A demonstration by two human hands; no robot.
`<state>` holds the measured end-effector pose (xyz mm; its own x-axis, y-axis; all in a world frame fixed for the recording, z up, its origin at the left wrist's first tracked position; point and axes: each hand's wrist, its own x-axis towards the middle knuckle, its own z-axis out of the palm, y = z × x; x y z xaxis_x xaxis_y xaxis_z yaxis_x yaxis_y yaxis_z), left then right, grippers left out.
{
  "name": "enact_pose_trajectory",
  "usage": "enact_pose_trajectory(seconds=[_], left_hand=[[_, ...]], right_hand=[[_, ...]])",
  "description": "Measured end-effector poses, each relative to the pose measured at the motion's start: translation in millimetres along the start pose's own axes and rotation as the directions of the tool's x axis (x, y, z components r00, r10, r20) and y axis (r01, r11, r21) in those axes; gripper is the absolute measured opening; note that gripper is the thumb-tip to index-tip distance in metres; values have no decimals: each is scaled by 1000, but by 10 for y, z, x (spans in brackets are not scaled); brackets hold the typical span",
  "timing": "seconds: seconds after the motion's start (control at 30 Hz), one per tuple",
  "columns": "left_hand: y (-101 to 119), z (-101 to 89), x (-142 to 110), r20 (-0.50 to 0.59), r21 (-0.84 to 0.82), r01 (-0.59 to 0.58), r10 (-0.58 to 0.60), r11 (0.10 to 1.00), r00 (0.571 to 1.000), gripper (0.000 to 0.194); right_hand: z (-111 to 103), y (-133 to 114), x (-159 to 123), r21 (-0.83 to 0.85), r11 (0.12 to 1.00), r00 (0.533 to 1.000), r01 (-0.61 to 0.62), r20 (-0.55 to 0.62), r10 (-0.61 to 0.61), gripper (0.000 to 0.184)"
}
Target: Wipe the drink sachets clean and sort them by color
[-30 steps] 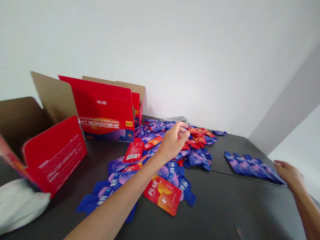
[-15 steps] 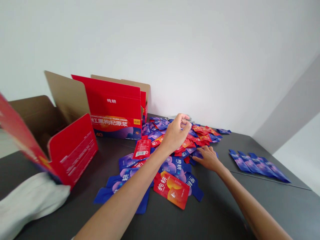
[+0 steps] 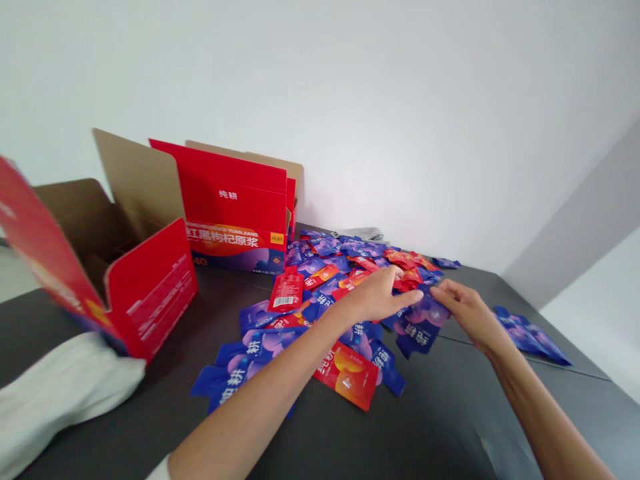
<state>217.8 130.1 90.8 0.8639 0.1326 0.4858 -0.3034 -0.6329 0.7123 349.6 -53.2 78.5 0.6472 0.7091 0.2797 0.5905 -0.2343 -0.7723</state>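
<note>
Between the fingertips of my right hand is a blue pouch, pinched by its upper right corner and hanging tilted over the pile's right edge. My left hand is open beside it, thumb stretched out to the pouch's upper left edge; whether it touches cannot be made out. Beneath and behind my left hand spreads a loose pile of blue and red pouches. A red pouch with orange fruit lies at the front of the pile, and a smaller-looking red pouch shows its barcode side.
Several overlapping blue pouches lie in a row at the right. Open red cartons stand at the left, a near carton and a far carton. White cloth lies at the near left. A pale wall rises behind the black table.
My right hand has lifted a blue pouch from the pile's edge and moved right. My left hand has come down and right towards that pouch. The view has shifted slightly.
</note>
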Motion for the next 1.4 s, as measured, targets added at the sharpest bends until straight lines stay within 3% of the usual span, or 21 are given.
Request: enact_pose_trajectory(seconds=[0.07,0.17,0.27,0.37,0.47,0.57,0.63,0.67,0.73,0.8,1.0,1.13,1.27,1.4], left_hand=[[-2,62,-23,99,-22,-38,40,999,994,36],[18,103,-20,215,-125,-61,87,990,973,32],[66,89,-2,265,-343,-18,115,939,957,24],[114,42,16,266,-519,115,32,847,964,21],[132,-46,43,119,-575,112,-52,810,992,24],[128,-175,67,-70,-502,-10,-29,865,997,28],[138,-247,66,-52,-418,-78,62,905,997,29],[150,-268,59,9,-379,-98,109,920,994,29],[184,-281,39,151,-314,-120,175,942,973,30],[217,-269,20,228,-262,-144,207,954,951,34],[241,-273,18,204,-238,-221,271,946,941,34],[274,-288,9,273,-282,-230,308,931,912,33],[344,-288,-14,316,-282,-211,298,936,901,35],[384,-304,-30,342,-338,-177,295,924,892,41]], right_hand=[[17,-235,-81,172,984,993,52,-114,-32,34],[86,-440,-162,207,964,947,165,-306,-96,30],[119,-441,-161,243,943,889,228,-446,-100,27],[87,-367,-123,334,902,854,273,-516,-67,27],[5,-360,-122,452,864,909,222,-416,-17,28],[-99,-444,-182,508,861,997,6,-69,34,28],[-147,-514,-239,459,882,990,-112,128,59,27],[-156,-544,-267,428,894,984,-132,165,67,29],[-139,-584,-313,364,921,980,-140,182,77,30],[-95,-603,-344,295,942,969,-158,232,90,36],[-30,-676,-409,146,988,915,-49,402,-14,41],[49,-741,-477,154,988,941,3,334,-55,41],[176,-761,-550,200,977,946,-72,324,4,42],[173,-749,-597,216,972,940,-90,341,11,39]])
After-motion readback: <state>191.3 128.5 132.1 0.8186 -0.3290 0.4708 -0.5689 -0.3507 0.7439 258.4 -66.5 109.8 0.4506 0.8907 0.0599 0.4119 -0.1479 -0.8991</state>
